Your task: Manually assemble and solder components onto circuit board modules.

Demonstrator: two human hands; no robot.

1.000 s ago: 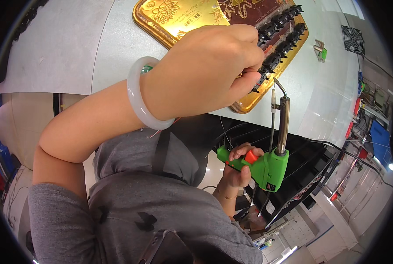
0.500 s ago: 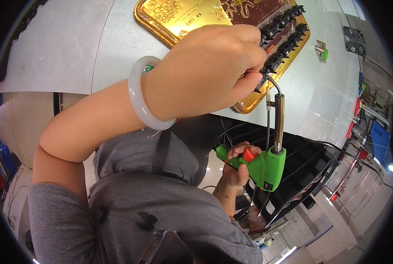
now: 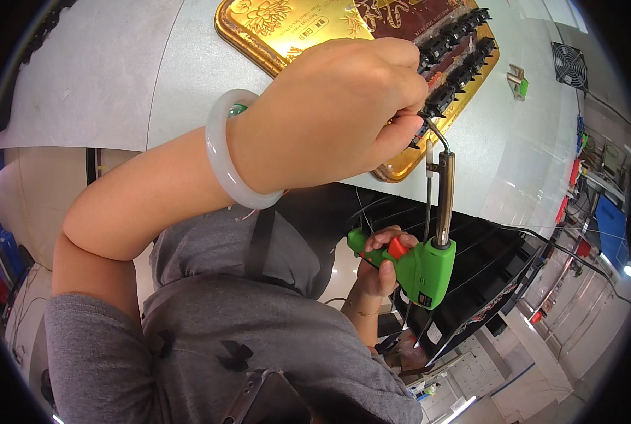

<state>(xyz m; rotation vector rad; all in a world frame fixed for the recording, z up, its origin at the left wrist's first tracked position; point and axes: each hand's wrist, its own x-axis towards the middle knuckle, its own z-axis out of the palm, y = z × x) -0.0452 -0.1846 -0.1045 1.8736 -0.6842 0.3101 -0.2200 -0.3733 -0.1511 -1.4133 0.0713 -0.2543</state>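
My right hand (image 3: 380,275) grips a green soldering gun (image 3: 432,274) with a red trigger. Its metal barrel points up and away, and the bent tip meets the near end of a row of small black plastic parts (image 3: 440,100). Beside that tip, my left hand (image 3: 337,113) is closed in a pinch; its back hides what the fingertips hold. A white bangle (image 3: 220,152) circles the left wrist. Two rows of the black parts lie across a gold and dark red tin tray (image 3: 294,25), partly covered by my left hand.
The tray rests on a pale grey table (image 3: 188,85). To its right lie a small metal bracket with a green part (image 3: 518,83) and a black fan (image 3: 568,65). A black cable (image 3: 563,249) runs along the right. Below the table edge are dark slatted surfaces (image 3: 485,258).
The soldering gun's body has shifted slightly left and tilted a little, along with my right hand. Its tip stays by the same black part. My left hand has hardly moved.
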